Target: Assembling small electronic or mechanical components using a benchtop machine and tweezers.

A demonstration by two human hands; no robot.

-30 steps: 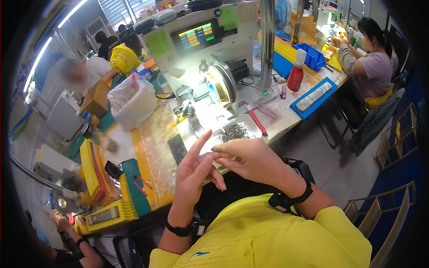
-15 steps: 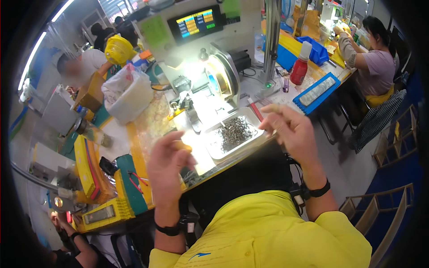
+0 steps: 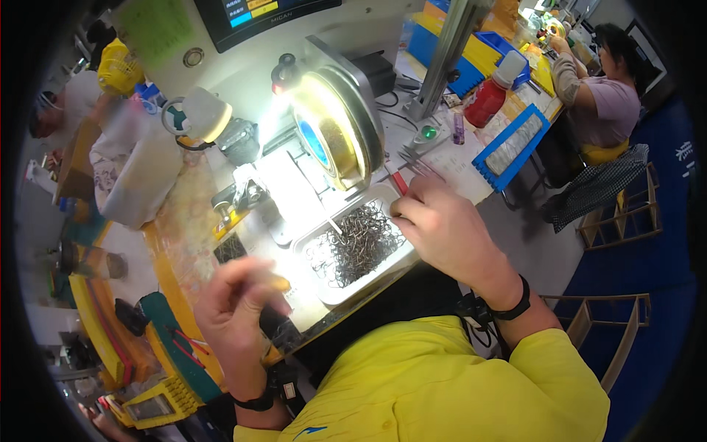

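A white tray (image 3: 335,295) holds a heap of thin, dark, bent metal pieces (image 3: 361,243). My right hand (image 3: 449,232) is at the tray's right edge, its fingers curled and pressed together; whatever is in the pinch is hidden. Just beyond those fingers lie a red handle (image 3: 398,182) and thin metal prongs (image 3: 421,160); I cannot tell whether the hand touches them. Left of the tray hovers my left hand (image 3: 239,302), slightly blurred, fingers curled toward the thumb with something yellow at a fingertip. Behind the tray stands a lit machine with a round wheel (image 3: 331,132).
A screen (image 3: 261,18) tops the machine. A red bottle with a white cap (image 3: 486,102) and a blue-rimmed tray (image 3: 509,149) stand at the right. A bagged white bin (image 3: 140,177) and a green mat (image 3: 177,342) are at left. Another person (image 3: 615,103) sits far right.
The view has moved closer to the machine and tray. My right hand has come in at the tray's right edge, fingers drawn closer together. My left hand stays left of the tray.
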